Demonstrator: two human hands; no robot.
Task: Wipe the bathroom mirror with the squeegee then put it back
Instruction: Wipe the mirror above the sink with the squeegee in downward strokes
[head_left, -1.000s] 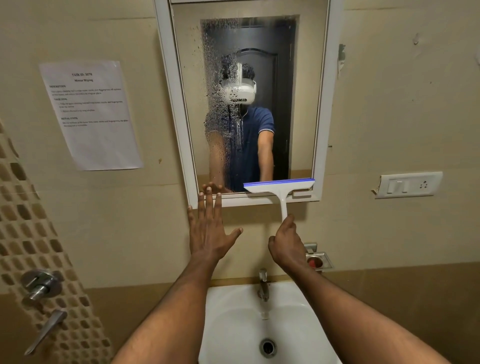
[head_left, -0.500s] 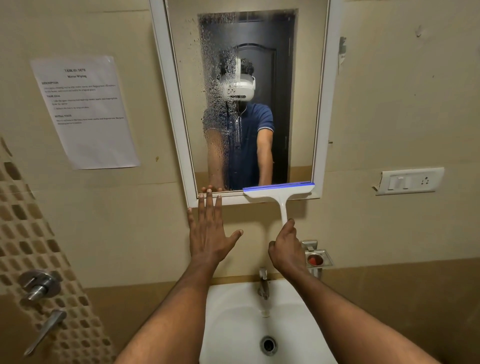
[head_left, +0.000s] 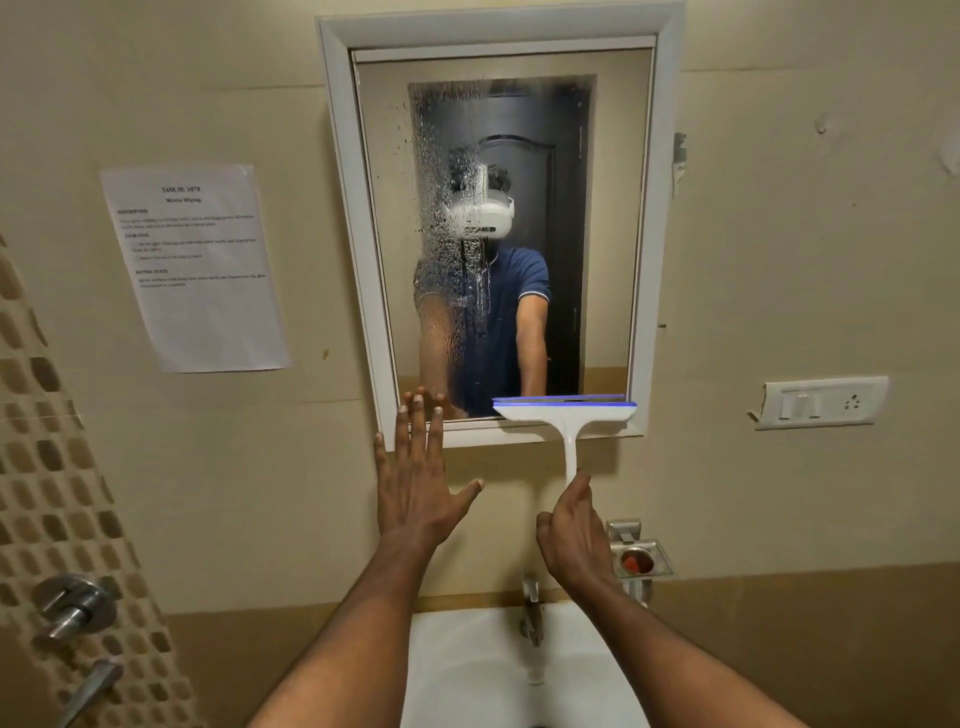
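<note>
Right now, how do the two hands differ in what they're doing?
The left hand is open and flat, fingers spread, fingertips over the mirror's lower frame; it holds nothing. The right hand is closed around the handle end of the squeegee, whose blade sits at the bottom right of the glass. The right hand is lower. Both are raised above the sink.

Dim warm light — soft, wide-angle bowing

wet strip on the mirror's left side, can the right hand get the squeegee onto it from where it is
Probably yes: the right hand holds the squeegee at the mirror's bottom right, and only the left hand's fingertips overlap the wet strip's foot.
</note>
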